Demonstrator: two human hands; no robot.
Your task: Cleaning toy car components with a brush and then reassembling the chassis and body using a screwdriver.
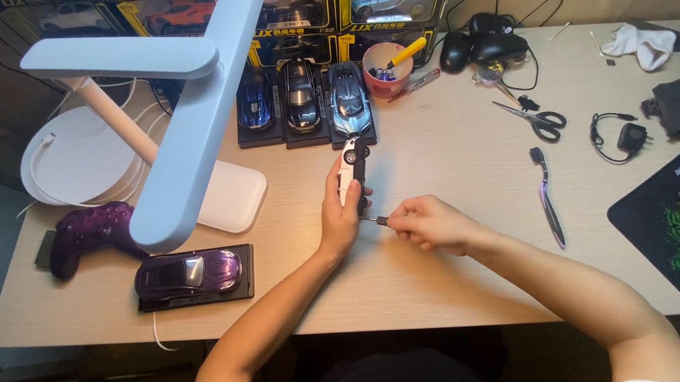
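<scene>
Left hand (pixel 338 217) grips a white model car (pixel 351 169) upright; right hand (pixel 427 224) pinches a small screwdriver (pixel 371 221) at its underside, screw work unfinished.

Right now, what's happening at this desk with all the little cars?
A person sits at a wooden desk. The left hand holds a white and black toy car tipped on end, while the right hand points a small screwdriver at its lower end. Three more model cars stand in a row behind, a purple one sits on a base under the white desk lamp, and scissors lie to the right.
</scene>
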